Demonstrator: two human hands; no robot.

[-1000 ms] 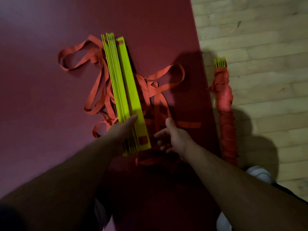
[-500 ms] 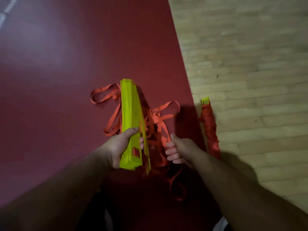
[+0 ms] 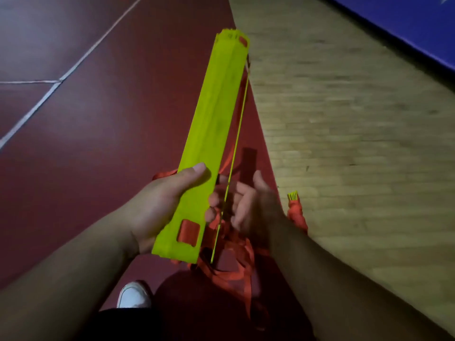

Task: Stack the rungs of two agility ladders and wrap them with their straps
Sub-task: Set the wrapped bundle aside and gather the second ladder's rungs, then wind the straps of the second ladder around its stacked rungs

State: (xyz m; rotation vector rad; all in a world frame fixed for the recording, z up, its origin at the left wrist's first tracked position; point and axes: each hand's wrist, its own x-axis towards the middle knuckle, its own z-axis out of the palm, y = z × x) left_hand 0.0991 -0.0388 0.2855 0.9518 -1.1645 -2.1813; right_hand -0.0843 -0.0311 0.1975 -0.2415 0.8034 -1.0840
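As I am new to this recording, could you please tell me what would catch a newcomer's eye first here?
The neon-yellow stack of rungs, gripped by the left hand and held up mid-frame, dominates. Orange straps dangle beneath it, by the blurred right hand. An already wrapped ladder lies on the floor at right.

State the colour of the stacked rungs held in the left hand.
The stacked rungs in the left hand are bright yellow-green, seen best in the head view.

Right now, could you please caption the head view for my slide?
Left hand grips stacked yellow rungs; right hand, blurred, meets the loose orange straps.
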